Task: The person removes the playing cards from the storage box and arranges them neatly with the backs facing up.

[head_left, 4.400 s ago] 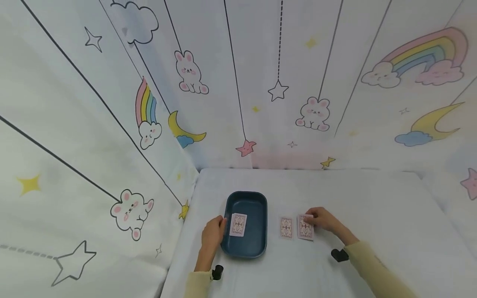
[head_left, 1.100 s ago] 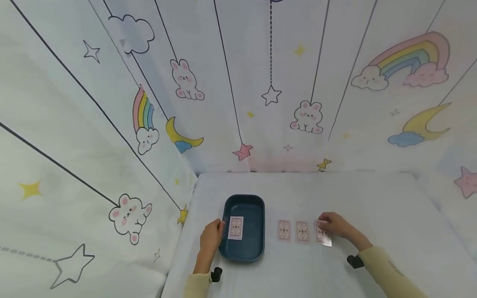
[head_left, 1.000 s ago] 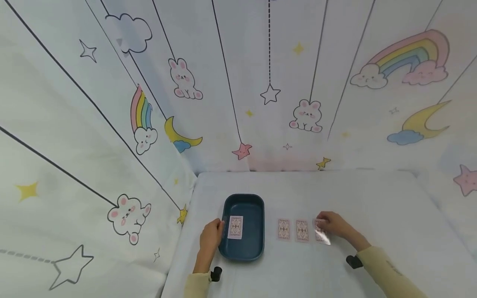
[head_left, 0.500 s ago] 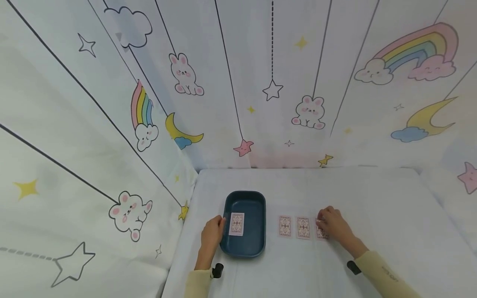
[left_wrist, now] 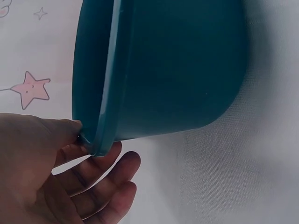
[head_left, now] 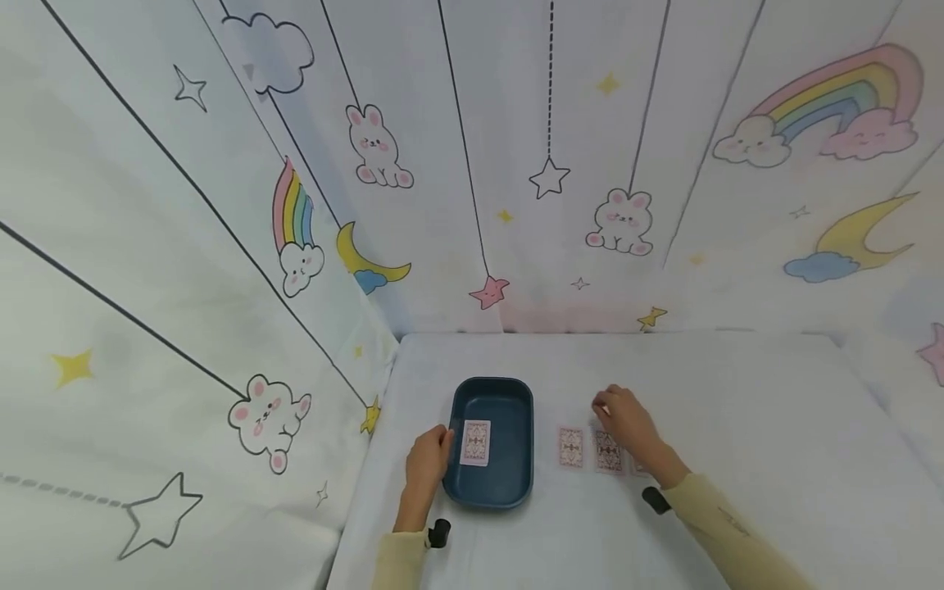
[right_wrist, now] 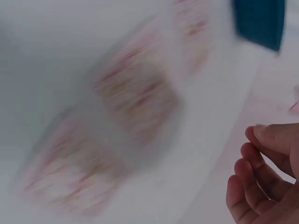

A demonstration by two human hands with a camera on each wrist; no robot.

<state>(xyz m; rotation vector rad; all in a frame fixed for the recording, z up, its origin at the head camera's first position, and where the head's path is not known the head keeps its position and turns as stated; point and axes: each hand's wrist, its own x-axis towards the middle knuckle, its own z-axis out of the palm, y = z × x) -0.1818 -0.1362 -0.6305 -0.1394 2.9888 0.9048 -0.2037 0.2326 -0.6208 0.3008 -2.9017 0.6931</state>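
Observation:
My left hand (head_left: 428, 460) grips the left rim of a dark blue rectangular tray (head_left: 509, 459). In the left wrist view the thumb is over the tray's rim (left_wrist: 110, 93) and the fingers curl under it. Inside the tray, toward its left side, lies a playing card (head_left: 475, 443) with a patterned red back, maybe atop others. Three face-down playing cards lie in a row to the tray's right: a left card (head_left: 571, 447), a middle card (head_left: 609, 453) and a right card (head_left: 640, 468) partly hidden by my wrist. Above the middle card my right hand (head_left: 630, 419) is empty, fingers loosely bent.
A white cloth (head_left: 737, 410) covers the table, which meets a printed backdrop (head_left: 686, 164) at its far edge. Another backdrop panel stands along the left. Black wrist cameras are strapped at both sleeves.
A third card has been laid at the right end of the row. My right hand has released it and moved left and away over the middle card. The left hand stays at the tray.

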